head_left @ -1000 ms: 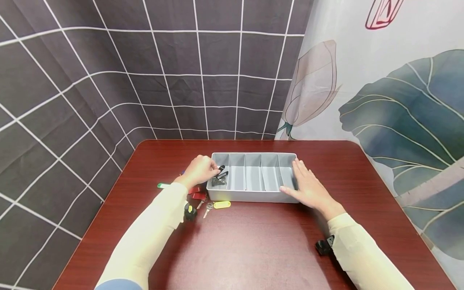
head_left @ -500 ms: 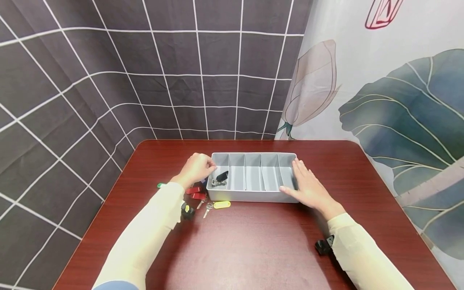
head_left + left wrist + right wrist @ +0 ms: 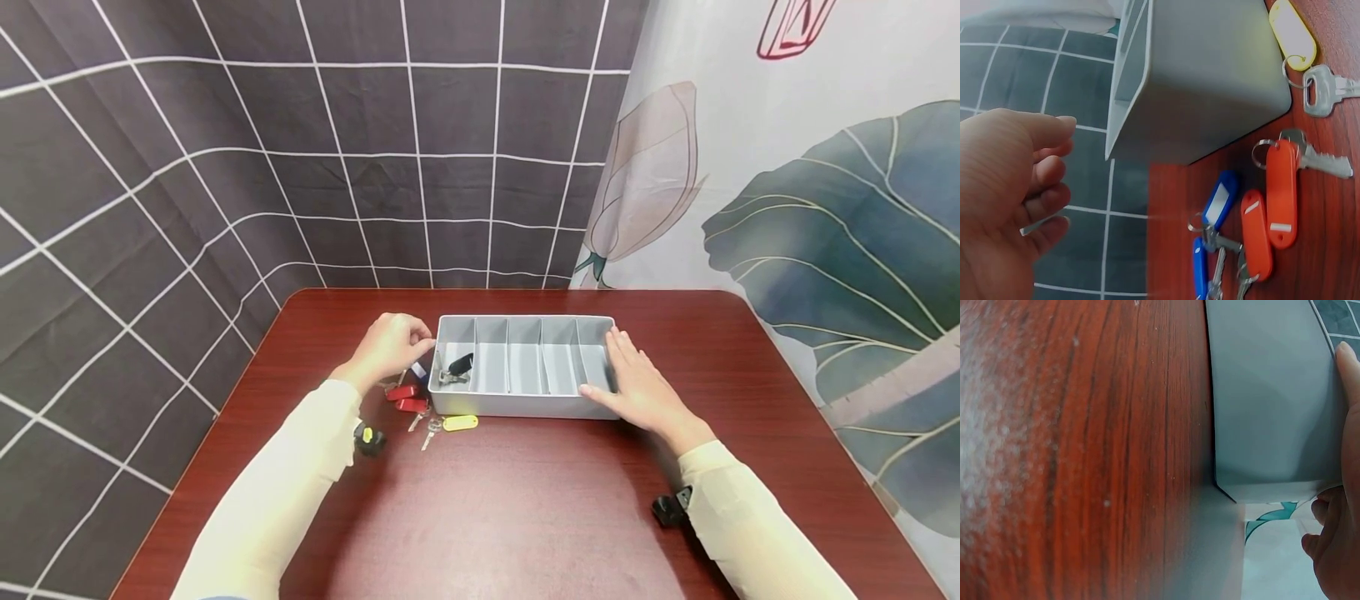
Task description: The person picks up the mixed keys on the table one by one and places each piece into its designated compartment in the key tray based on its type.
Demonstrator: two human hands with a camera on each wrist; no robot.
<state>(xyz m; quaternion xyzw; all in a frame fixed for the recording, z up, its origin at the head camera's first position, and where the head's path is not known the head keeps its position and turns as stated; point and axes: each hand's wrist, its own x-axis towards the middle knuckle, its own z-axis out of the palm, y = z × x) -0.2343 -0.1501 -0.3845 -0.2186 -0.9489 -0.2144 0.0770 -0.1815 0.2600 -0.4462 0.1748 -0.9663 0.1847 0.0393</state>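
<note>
A grey box (image 3: 525,406) with several compartments stands on the table. In its leftmost compartment lie keys (image 3: 450,378) with a black key tag (image 3: 461,364). My left hand (image 3: 390,346) hovers just left of the box, fingers loosely curled around nothing. The left wrist view shows it apart from the box wall. Below it on the table are two red key tags (image 3: 1282,194), two blue key tags (image 3: 1220,200) and a yellow key tag (image 3: 1293,34), with keys attached. My right hand (image 3: 641,387) rests on the box's right end, fingers straight, thumb over the front rim.
The reddish-brown wooden table (image 3: 517,500) extends in front of the box and to both sides. A dark gridded curtain (image 3: 375,192) hangs behind and to the left. On the right hangs a pale curtain (image 3: 675,242) with leaf and flower prints.
My left hand has let go of the black key tag in the leftmost compartment and withdrawn leftward out of the box. The green tag is now hidden behind the arm. My right hand stays still.
</note>
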